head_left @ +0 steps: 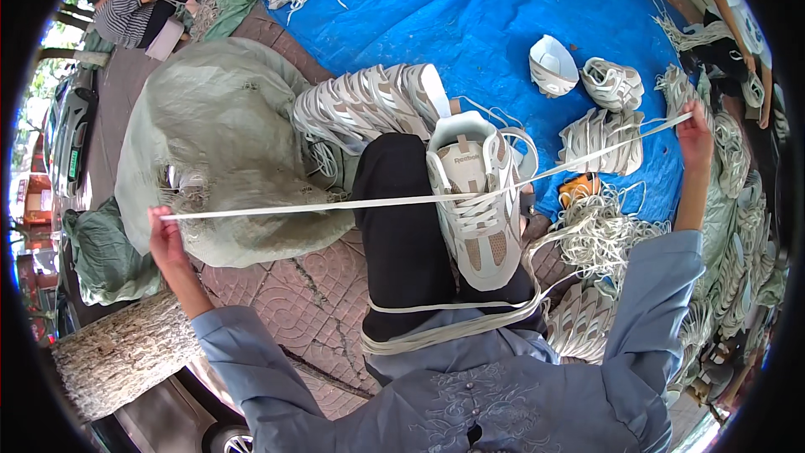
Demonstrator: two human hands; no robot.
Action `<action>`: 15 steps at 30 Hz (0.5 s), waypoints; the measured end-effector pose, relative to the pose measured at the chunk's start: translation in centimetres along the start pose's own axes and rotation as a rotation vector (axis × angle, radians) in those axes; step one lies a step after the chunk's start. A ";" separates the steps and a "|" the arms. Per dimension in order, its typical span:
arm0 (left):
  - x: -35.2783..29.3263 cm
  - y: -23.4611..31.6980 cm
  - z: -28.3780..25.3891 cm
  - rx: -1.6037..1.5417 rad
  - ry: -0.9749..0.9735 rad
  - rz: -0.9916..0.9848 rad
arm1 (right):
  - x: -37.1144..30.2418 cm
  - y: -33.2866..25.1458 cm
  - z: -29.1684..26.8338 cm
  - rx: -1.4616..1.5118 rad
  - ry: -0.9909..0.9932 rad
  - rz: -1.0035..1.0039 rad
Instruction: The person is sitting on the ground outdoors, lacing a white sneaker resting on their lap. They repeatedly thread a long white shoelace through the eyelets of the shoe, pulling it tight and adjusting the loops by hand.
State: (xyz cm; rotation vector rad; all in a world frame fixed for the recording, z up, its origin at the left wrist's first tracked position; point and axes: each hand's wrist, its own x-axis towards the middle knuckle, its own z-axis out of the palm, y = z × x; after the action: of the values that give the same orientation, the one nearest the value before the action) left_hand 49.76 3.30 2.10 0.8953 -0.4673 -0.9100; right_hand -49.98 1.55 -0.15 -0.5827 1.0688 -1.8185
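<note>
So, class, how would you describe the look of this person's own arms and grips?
The arms are clothed in a grey-blue cloth shirt with tone-on-tone curling embroidery on its front. Its plain, loose, creased left sleeve and matching right sleeve end short of the wrists. The bare left grip and bare right grip wear no gloves; rings are too small to judge.

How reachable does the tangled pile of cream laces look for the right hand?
Probably yes: the pile lies mostly uncovered near the right forearm, but the right hand grips a flat white lace.
</note>
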 end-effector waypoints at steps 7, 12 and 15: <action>6.5 8.8 -10.2 0.004 0.075 0.007 | 5.3 -12.4 -10.9 -0.199 -0.051 0.015; 5.3 13.3 -11.5 0.257 0.211 0.135 | 11.0 -14.0 -15.4 -0.166 0.147 -0.048; 2.1 9.6 -7.9 0.379 0.346 0.069 | 13.4 -17.1 -22.6 -0.213 0.136 -0.070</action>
State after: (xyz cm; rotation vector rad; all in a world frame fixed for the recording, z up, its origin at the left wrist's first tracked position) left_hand 60.92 8.14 5.57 1.3466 -0.3719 -0.5930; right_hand -81.24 2.73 2.25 -0.6359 1.3610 -1.8383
